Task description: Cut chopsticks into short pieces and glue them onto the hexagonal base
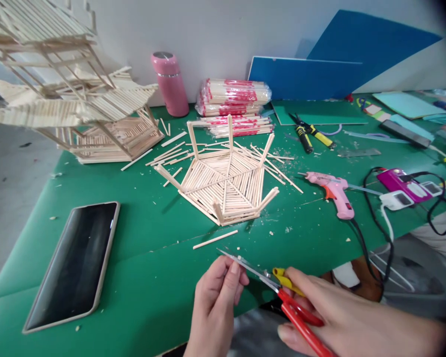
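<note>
My right hand [342,317] grips red-handled scissors [282,295] with a yellow latch, the blades pointing left. My left hand [217,297] pinches near the blade tips; a small wooden piece may be between its fingers, too small to tell. Just beyond the blades a loose wooden stick [214,239] lies on the green table [152,277]. Farther back sits a hexagonal basket-like frame of glued sticks [225,181] with upright posts at its corners.
A dark phone [74,265] lies at the left. A tall stick tower model [70,94] stands back left beside a pink bottle [170,83]. Packs of chopsticks [233,99], pliers [308,135], a pink glue gun [332,191] with cable and a power strip [405,191] lie to the right.
</note>
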Tool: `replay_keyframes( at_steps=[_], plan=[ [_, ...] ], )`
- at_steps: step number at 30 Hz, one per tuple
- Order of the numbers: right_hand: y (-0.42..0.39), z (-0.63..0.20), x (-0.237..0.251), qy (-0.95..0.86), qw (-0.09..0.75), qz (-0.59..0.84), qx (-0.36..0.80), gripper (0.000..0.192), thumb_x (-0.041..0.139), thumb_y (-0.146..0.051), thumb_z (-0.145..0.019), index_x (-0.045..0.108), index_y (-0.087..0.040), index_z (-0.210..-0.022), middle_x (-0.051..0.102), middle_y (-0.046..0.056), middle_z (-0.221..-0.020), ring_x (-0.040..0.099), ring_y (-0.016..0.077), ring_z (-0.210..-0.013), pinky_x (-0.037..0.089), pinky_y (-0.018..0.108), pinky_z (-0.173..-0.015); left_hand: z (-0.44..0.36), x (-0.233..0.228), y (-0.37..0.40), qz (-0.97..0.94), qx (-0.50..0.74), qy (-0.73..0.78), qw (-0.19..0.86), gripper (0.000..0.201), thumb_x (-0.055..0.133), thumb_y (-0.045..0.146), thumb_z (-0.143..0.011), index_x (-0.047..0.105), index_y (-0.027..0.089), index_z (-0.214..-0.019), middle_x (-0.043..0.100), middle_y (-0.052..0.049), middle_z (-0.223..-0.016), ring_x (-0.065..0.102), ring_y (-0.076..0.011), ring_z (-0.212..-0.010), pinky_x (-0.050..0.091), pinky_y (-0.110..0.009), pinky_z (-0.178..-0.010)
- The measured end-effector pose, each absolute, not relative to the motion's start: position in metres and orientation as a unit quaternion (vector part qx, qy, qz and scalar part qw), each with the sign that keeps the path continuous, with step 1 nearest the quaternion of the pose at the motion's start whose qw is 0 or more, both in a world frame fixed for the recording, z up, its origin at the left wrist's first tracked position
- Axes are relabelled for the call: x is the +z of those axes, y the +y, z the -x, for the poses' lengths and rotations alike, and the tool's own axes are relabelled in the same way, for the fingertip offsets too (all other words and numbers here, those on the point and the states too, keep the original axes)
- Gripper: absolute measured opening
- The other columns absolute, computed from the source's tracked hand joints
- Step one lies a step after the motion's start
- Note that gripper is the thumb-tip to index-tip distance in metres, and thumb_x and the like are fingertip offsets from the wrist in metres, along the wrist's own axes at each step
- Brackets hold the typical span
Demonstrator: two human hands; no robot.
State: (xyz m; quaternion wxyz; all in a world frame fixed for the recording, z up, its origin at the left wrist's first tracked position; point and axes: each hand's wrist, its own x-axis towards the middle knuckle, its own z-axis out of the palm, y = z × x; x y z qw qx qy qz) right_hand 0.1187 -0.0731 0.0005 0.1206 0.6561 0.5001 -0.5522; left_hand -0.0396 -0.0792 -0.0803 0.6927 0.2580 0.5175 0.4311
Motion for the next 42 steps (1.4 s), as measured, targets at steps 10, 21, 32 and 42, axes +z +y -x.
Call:
replay_keyframes(
  at_steps=[10, 21, 32, 42],
  plan=[
    [-0.082, -0.123, -0.006, 0.538, 0.048, -0.673, -0.505, 0.029, 0.063, -0.027, -0.062, 0.054, -0.019, -0.088, 0.065, 0.004, -0.079, 0.060, 0.0188, -0.070, 0.045, 0.025, -0.064, 0.041, -0.072, -0.074, -0.141, 0.427, 0.444, 0.775, 0.017, 0.067, 0.025, -0.070, 0.059, 0.012, -0.063, 0.050, 0.000, -0.056, 0.038, -0.0077, -0.053, 0.033, -0.017, -0.049],
    [-0.081, -0.122, -0.007, 0.564, 0.076, -0.669, -0.478, 0.034, 0.059, -0.033, -0.064, 0.051, -0.018, -0.094, 0.065, 0.006, -0.080, 0.062, 0.0222, -0.071, 0.045, 0.030, -0.065, 0.044, -0.070, -0.072, -0.098, 0.413, 0.403, 0.811, 0.012, 0.065, 0.022, -0.073, 0.059, 0.012, -0.070, 0.050, 0.001, -0.057, 0.039, -0.0062, -0.052, 0.030, -0.017, -0.050],
    [-0.082, -0.122, -0.010, 0.603, 0.077, -0.665, -0.435, 0.043, 0.058, -0.035, -0.066, 0.051, -0.016, -0.103, 0.066, 0.008, -0.079, 0.062, 0.0231, -0.076, 0.045, 0.028, -0.067, 0.045, -0.075, -0.068, -0.091, 0.427, 0.324, 0.839, 0.013, 0.057, 0.017, -0.079, 0.058, 0.012, -0.067, 0.048, 0.002, -0.051, 0.031, -0.0045, -0.046, 0.024, -0.019, -0.047],
    [-0.080, -0.123, -0.011, 0.610, 0.117, -0.651, -0.438, 0.048, 0.052, -0.043, -0.066, 0.051, -0.011, -0.101, 0.064, 0.014, -0.087, 0.061, 0.0292, -0.083, 0.047, 0.037, -0.074, 0.047, -0.077, -0.068, -0.102, 0.427, 0.318, 0.840, 0.013, 0.057, 0.017, -0.079, 0.058, 0.013, -0.067, 0.048, 0.002, -0.051, 0.032, -0.0053, -0.047, 0.025, -0.020, -0.049]
  ],
)
